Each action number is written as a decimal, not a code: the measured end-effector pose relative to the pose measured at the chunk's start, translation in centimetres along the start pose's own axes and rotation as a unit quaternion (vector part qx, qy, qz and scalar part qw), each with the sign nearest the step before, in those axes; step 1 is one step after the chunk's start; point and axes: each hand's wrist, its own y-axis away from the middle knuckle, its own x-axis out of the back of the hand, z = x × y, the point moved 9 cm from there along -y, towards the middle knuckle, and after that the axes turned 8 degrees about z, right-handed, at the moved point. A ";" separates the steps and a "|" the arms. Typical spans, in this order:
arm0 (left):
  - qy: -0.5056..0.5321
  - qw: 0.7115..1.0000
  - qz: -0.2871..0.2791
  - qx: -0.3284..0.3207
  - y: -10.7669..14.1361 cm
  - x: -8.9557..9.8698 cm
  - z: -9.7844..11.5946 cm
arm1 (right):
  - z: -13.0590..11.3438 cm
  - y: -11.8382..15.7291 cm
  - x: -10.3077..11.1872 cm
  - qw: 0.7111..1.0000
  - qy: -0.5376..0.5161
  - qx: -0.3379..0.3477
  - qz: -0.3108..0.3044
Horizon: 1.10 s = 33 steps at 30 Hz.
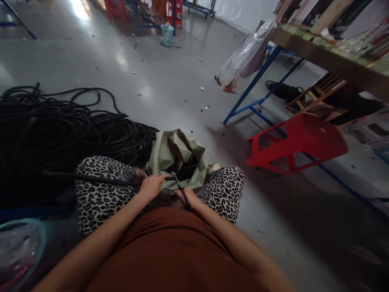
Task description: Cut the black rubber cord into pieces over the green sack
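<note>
My left hand (152, 186) is closed on a black hose (100, 178), which runs from the left across my left knee. A short end of the hose sticks out past my fingers, between the blades of black-handled scissors (183, 192). My right hand (189, 197) is closed round the scissors' handles. Both hands are over the near rim of an open green woven sack (158, 151) standing between my knees. Dark pieces lie inside the sack, too shadowed to make out. A large heap of black hose (73, 125) lies on the floor at the left.
A red stool (304, 136) lies tipped over at the right, by a blue-legged table (331, 52) with a clear plastic bag (243, 52) hanging from it. A light blue tub (42, 239) is at the lower left. Small scraps dot the floor; a basket (167, 35) stands farther back.
</note>
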 end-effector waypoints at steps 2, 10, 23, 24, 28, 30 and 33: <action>0.001 1.000 -0.002 0.004 0.0 -0.1 -0.1 | -0.3 0.0 0.2 1.000 0.024 0.018 0.010; 0.003 1.000 -0.004 0.002 0.0 -0.3 -0.2 | -0.4 0.1 0.1 0.995 0.087 0.043 0.010; 0.023 1.000 0.015 0.015 -0.1 -0.1 -0.6 | 1.0 -0.5 0.5 0.999 0.024 -0.013 0.019; 0.029 0.999 0.019 0.017 -0.1 -0.1 -0.6 | 1.3 -0.6 0.3 1.000 -0.007 -0.025 0.016; 0.056 0.997 0.041 0.032 -0.1 0.6 -0.8 | 1.8 -0.9 -0.8 0.991 -0.119 -0.048 -0.031; 0.067 0.996 0.047 0.038 0.0 0.9 -0.8 | 1.9 -1.0 -1.4 0.986 -0.145 -0.055 -0.054; 0.073 0.995 0.049 0.045 0.0 1.3 -0.8 | 1.9 -1.1 -1.9 0.984 -0.152 -0.055 -0.071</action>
